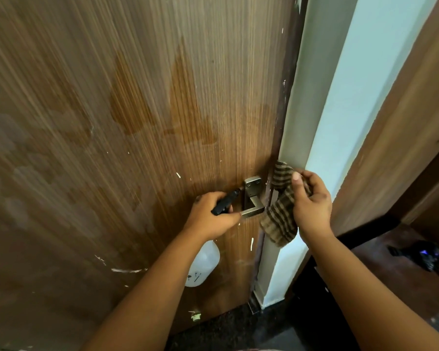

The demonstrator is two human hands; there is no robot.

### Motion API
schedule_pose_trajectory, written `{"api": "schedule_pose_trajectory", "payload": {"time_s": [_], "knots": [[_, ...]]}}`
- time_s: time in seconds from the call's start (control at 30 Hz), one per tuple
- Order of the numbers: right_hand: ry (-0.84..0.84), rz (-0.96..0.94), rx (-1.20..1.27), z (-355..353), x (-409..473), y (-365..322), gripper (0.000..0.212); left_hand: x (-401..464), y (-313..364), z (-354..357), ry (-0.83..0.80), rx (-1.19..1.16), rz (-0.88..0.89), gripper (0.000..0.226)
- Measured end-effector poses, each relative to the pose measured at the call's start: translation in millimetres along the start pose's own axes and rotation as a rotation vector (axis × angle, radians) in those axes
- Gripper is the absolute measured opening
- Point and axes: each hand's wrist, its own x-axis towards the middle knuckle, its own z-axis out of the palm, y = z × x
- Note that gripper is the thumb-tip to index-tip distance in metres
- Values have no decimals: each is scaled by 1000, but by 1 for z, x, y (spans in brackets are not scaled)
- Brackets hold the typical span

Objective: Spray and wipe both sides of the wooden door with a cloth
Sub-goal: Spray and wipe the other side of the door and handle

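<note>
Gripping the spray bottle by its black head, the left hand sat just left of the door handle, while the right hand pinched the striped cloth against the wooden door edge.

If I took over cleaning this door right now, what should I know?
Left hand grips the black trigger of the white plastic spray bottle, beside the grey metal door handle.
Right hand pinches the brown striped cloth at the door's edge.
Brown wooden door shows dark wet patches on this side, so it has been sprayed.
Left: wipe the wet patches, then the other side, hidden here.
</note>
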Motion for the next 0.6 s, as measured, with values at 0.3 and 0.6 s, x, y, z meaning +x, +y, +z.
{"api": "schedule_pose_trajectory", "payload": {"time_s": [0.3,0.6], "knots": [[-346,-870,-678,45,8,19,37,1,-1,6,-6,-30,54,9],[-311,-836,-647,60,6,26,29,8,-5,18,4,24,92,4]]}}
